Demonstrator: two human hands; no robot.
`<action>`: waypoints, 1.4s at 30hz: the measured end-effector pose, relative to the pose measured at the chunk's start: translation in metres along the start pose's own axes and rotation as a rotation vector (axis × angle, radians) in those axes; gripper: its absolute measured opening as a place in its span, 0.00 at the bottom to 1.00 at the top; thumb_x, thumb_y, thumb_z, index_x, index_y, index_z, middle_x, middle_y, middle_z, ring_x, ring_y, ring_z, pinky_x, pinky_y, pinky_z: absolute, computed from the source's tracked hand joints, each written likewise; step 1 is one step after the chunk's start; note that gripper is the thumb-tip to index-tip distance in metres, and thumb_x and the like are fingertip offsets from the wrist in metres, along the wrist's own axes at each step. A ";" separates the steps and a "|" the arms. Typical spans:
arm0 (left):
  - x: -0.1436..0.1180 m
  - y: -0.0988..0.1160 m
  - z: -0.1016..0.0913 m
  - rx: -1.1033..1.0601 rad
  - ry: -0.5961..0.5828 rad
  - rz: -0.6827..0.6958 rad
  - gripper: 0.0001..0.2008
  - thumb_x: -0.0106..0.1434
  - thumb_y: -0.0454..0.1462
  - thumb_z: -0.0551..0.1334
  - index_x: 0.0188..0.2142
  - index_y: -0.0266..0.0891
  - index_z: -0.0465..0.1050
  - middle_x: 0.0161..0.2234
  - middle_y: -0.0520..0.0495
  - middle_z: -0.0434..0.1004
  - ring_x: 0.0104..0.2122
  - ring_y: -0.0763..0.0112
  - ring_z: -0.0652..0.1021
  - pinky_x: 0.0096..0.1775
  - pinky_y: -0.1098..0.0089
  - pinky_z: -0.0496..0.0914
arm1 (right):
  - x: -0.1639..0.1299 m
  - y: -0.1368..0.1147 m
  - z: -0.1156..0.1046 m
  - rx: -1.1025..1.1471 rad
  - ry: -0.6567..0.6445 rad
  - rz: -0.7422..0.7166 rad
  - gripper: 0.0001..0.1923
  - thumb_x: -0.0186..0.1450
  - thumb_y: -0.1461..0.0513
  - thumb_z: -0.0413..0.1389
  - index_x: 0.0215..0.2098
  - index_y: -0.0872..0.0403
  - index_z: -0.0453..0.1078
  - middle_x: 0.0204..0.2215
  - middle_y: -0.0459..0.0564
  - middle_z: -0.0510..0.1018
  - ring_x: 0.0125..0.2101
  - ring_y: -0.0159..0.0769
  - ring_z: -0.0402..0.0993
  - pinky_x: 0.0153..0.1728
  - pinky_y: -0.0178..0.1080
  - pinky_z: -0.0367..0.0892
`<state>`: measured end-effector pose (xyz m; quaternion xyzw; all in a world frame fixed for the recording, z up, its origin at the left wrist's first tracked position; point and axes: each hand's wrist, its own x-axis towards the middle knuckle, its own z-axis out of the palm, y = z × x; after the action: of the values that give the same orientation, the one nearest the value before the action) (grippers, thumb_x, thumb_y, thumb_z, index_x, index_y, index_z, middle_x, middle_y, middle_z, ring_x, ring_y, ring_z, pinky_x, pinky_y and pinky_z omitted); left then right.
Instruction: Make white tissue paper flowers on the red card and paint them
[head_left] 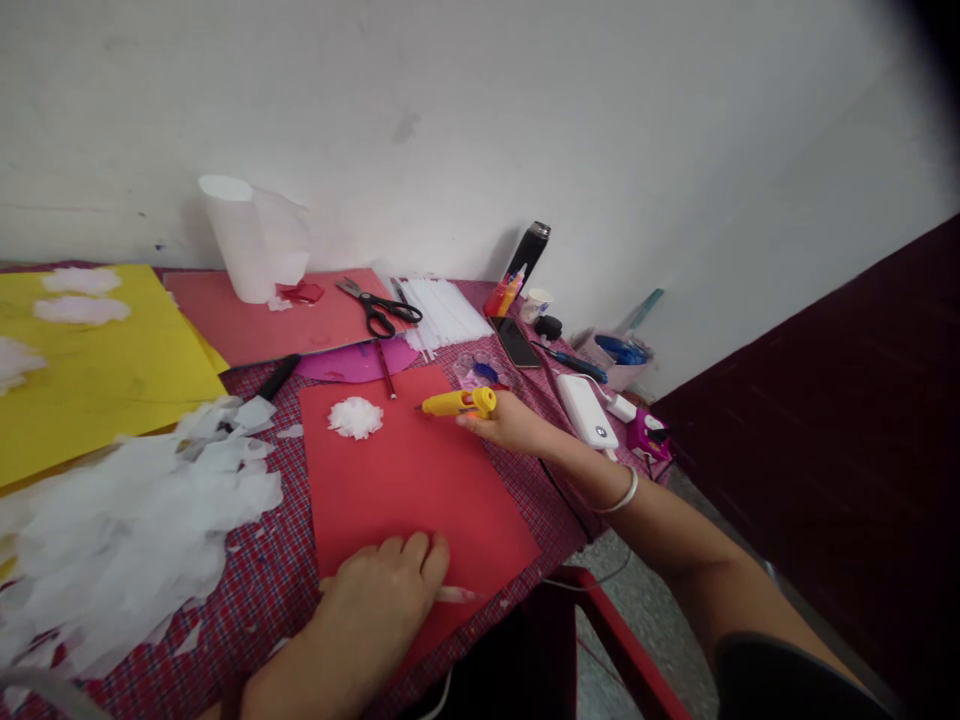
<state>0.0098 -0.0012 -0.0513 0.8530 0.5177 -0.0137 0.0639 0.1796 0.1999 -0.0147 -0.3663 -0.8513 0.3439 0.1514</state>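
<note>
My right hand (514, 425) is wrapped round a yellow hot glue gun (450, 403), its nozzle pointing left over the red paper sheet (405, 470). On that sheet, near the upper left, sits a round white ruffled paper cluster (355, 418). My left hand (390, 585) rests on the sheet's lower part with its fingers curled. A pale strip (459, 595) shows beside its fingers; whether the hand grips it I cannot tell. To the left lies a heap of torn white tissue pieces (135, 530).
Behind the sheet lie black scissors (379, 307), a dark red pencil (385, 370), white sticks (446, 310) and a white paper roll (240, 240). A phone (514, 342), a white power bank (587, 411) and a black flask (529, 250) are at right. Yellow paper (97, 380) covers the left.
</note>
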 end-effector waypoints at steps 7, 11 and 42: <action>-0.002 -0.001 0.002 -0.059 0.045 0.001 0.12 0.70 0.36 0.54 0.50 0.36 0.70 0.36 0.42 0.78 0.32 0.61 0.80 0.31 0.66 0.73 | 0.001 0.001 0.000 -0.010 0.021 0.013 0.12 0.63 0.58 0.56 0.38 0.59 0.72 0.24 0.44 0.70 0.24 0.28 0.61 0.27 0.32 0.58; -0.003 0.000 0.008 -0.031 0.039 0.001 0.14 0.68 0.31 0.54 0.52 0.37 0.69 0.38 0.41 0.79 0.32 0.60 0.80 0.31 0.65 0.73 | 0.003 0.003 0.001 -0.009 0.021 -0.001 0.12 0.63 0.57 0.56 0.39 0.58 0.72 0.25 0.45 0.70 0.24 0.28 0.60 0.26 0.32 0.57; -0.002 0.001 -0.004 -0.033 -0.065 0.005 0.17 0.67 0.29 0.55 0.54 0.36 0.69 0.43 0.38 0.80 0.36 0.60 0.81 0.37 0.62 0.76 | -0.015 -0.001 -0.010 0.045 0.034 0.040 0.15 0.63 0.55 0.56 0.39 0.59 0.71 0.27 0.45 0.70 0.25 0.28 0.60 0.27 0.32 0.58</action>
<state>0.0092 -0.0030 -0.0469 0.8523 0.5133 -0.0326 0.0948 0.1946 0.1936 -0.0070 -0.3856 -0.8331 0.3595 0.1672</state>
